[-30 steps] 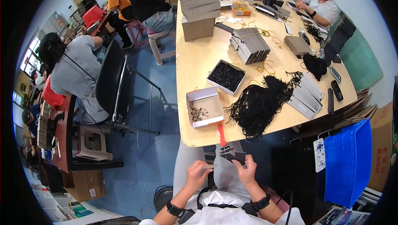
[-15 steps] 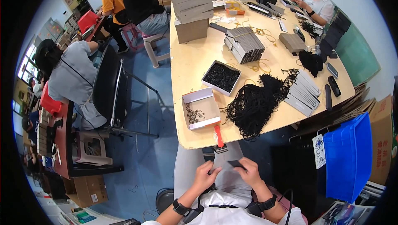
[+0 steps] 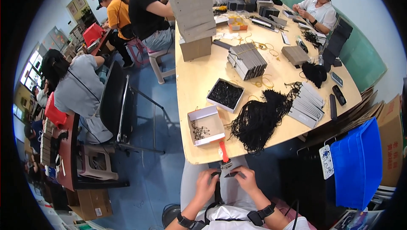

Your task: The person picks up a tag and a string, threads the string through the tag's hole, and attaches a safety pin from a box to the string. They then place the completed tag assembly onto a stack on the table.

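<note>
Both hands' fingers pinching a small dark piece, its shape hard to make out.

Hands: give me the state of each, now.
Left hand: fingers curled at the end of a small dark piece; grip cannot be told.
Right hand: closed on the piece, pinching it.

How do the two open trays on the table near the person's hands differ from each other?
The white tray sits at the table's near edge and is mostly bare, with a few dark bits along its left side. The dark-filled tray lies farther in and is covered across with small black pieces. The white tray looks a little larger. Both are shallow, rectangular and set askew.
</note>
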A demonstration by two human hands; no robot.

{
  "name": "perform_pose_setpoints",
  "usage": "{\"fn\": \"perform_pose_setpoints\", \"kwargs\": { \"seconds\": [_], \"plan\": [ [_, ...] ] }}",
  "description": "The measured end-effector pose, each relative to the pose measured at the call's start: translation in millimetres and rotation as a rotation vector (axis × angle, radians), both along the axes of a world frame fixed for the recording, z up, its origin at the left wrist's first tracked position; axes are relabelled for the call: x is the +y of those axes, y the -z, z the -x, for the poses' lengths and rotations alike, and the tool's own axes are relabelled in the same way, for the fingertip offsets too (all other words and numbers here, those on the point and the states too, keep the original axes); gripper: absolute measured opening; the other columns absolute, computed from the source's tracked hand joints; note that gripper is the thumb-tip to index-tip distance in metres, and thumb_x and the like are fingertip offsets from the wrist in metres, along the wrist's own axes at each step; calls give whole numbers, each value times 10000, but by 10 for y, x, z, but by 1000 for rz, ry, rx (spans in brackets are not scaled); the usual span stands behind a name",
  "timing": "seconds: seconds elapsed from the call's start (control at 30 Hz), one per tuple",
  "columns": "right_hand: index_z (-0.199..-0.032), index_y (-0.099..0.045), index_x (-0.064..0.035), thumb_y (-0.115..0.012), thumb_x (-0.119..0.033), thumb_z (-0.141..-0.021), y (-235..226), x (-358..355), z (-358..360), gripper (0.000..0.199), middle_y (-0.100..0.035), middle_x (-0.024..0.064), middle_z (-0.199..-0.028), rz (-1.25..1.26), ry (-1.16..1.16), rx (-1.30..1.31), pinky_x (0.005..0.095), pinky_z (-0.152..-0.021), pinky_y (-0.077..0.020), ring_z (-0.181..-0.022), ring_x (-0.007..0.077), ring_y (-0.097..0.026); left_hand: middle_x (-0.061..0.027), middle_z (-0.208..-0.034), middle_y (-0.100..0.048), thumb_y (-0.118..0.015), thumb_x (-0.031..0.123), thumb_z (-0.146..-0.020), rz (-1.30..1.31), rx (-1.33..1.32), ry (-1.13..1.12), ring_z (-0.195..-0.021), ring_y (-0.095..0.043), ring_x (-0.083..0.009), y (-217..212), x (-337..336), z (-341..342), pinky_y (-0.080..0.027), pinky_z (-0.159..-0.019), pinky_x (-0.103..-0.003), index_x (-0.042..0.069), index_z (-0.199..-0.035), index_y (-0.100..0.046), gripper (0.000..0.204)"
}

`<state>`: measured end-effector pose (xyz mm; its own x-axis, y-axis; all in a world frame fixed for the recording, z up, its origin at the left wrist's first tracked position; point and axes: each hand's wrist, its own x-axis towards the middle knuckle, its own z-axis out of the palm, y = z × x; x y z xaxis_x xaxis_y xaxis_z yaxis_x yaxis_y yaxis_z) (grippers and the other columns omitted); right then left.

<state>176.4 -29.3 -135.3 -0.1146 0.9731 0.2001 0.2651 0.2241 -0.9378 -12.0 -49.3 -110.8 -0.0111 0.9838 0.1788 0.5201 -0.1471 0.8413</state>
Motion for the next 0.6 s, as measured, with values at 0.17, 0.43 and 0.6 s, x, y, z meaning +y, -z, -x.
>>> {"fn": "perform_pose_setpoints", "kwargs": {
  "seconds": [0.17,0.43,0.6],
  "plan": [
    [-831,-683,20,-664,26,-748,-21,89,-24,86,-682,128,-807,174,29,60,289,-676,-509,-736,204,-670,-123,-893,-673,-634,35,-824,-83,21,-107,-797,-642,-264,-147,-17,228,-509,-667,-323,14,-920,-649,100],
    [-928,-693,-56,-658,-370,-826,-206,241,2,332,-692,133,-973,220,-71,-400,414,-734,-520,-865,310,-664,-39,-670,-635,-594,-7,-853,-248,31,-222,-560,-587,-69,-939,538,834,-432,-502,-191,-17,-871,-647,57],
    [-1037,-660,-77,-632,-349,-838,-155,115,-133,339,-683,130,-981,198,100,-614,422,-793,-515,-917,332,-644,41,-529,-437,-630,65,-867,-314,75,-291,-490,-348,0,-1497,1272,1155,-249,-435,-216,-15,-784,-624,117]
  ]
}}
